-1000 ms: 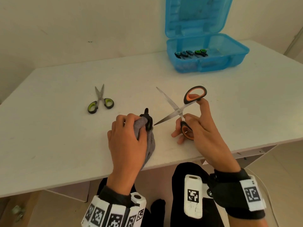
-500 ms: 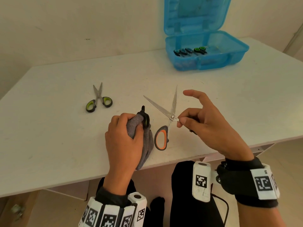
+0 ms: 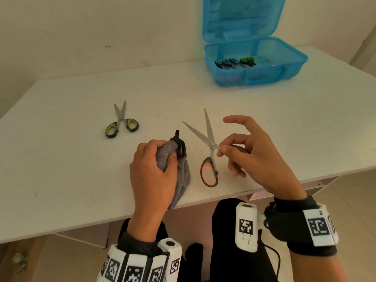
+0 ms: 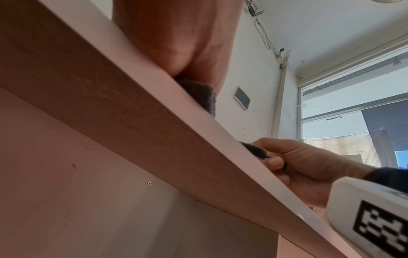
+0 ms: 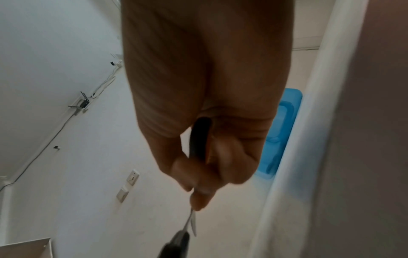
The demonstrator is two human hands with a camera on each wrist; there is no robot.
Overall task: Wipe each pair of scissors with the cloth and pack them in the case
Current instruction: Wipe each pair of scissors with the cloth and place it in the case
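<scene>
My right hand (image 3: 240, 147) holds the orange-handled scissors (image 3: 209, 143) near the pivot, blades spread wide and pointing away; one handle loop (image 3: 209, 172) hangs free, the other is inside my palm (image 5: 199, 139). My left hand (image 3: 154, 161) grips the bunched grey cloth (image 3: 181, 174) on the table near the front edge, with a small black and green scissors handle (image 3: 181, 147) sticking out of it. A green-handled pair of scissors (image 3: 121, 123) lies on the table to the left. The open blue case (image 3: 254, 60) stands at the back right with several scissors (image 3: 235, 62) inside.
The white table (image 3: 61, 169) has its front edge just under my wrists; my legs are below it. A wall runs behind the table. The left wrist view looks up from under the table edge (image 4: 154, 122) at the cloth (image 4: 198, 94) and my right hand (image 4: 309, 165).
My right hand has turned the orange-handled scissors round: the blades pointed left and now point away, with one handle loop hanging near the cloth. The left hand has stayed on the cloth.
</scene>
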